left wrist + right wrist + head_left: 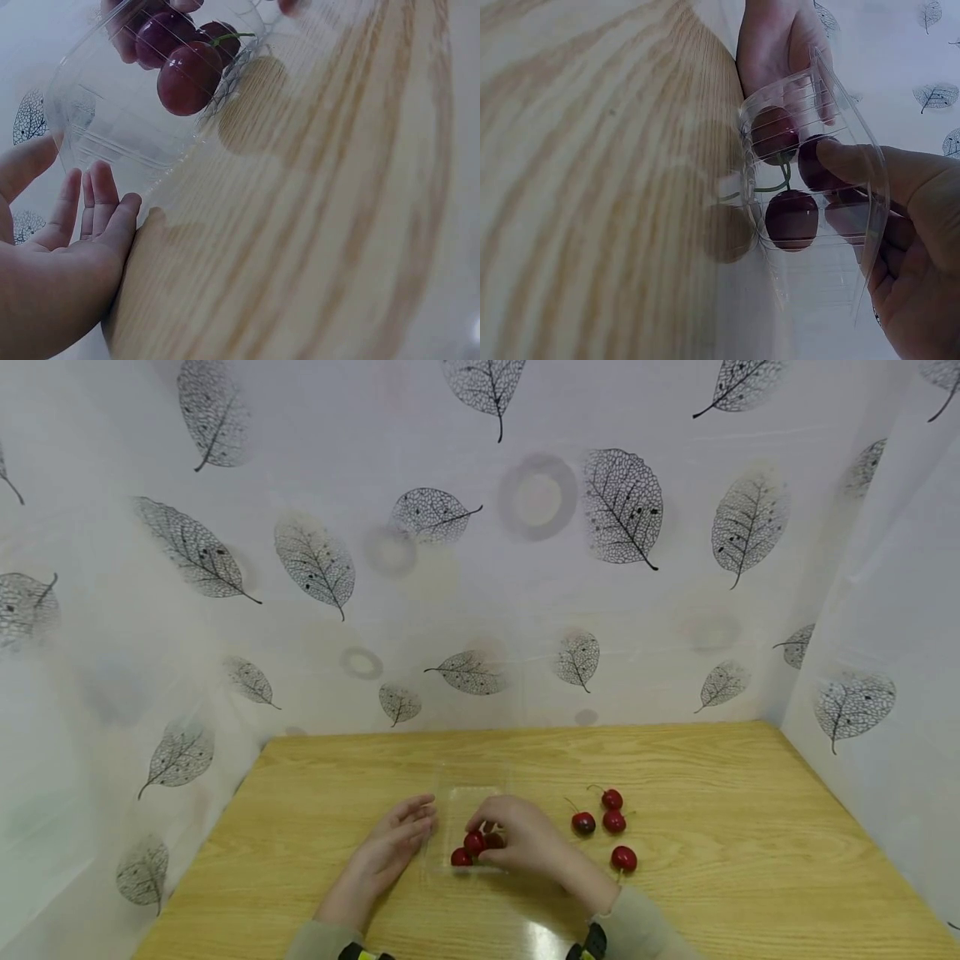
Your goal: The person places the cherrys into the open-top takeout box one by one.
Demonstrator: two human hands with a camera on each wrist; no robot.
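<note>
Near the front edge of the pale wooden table (712, 827), a clear, thin-walled rectangular plastic tray (471, 797) sits between the two hands. Its long axis runs away from the person toward the leaf-printed backdrop (525, 568), open side up. The left hand (390, 847) lies flat beside the tray's left wall, fingers straight and close together, touching or just shy of the plastic; which of the two is unclear. The right hand (525, 839) reaches into the near end, fingers curled around a dark red cherry (817, 161) among the cherries already inside (791, 217). Four more glossy red cherries (613, 821) lie loose on the wood just right of the tray, well apart from the table edge.

The tray looks light and flimsy, so I judge that a push from the right hand could slide or tip it if the left hand is not bracing it. The round loose cherries could also roll if a sleeve brushes them.
</note>
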